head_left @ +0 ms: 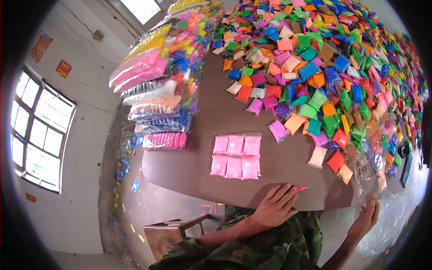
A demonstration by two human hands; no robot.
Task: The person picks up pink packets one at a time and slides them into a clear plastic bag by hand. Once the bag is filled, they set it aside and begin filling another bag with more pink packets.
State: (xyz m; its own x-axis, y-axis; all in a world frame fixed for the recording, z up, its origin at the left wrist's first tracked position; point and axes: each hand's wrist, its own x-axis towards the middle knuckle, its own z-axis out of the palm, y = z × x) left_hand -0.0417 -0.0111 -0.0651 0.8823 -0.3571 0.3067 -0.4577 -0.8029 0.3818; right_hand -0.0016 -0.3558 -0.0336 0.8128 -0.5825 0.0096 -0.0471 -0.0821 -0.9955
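Near the table's front edge, my left hand (275,204) lies with its fingers together and bent. A thin pinkish-red strip (303,188) sticks out past its fingertips; the rest of it is hidden. My right hand (370,211), at the right end of the table, pinches a clear plastic bag (363,180). Beyond my left hand, flat pink packets (235,146) lie on the table in two rows of three, side by side.
A huge heap of small coloured packets (310,69) covers the back and right of the brown table (198,166). Stacked clear bags of packets (157,108) line its left edge. More clear plastic (387,225) hangs at right. A wooden stool (164,240) stands below.
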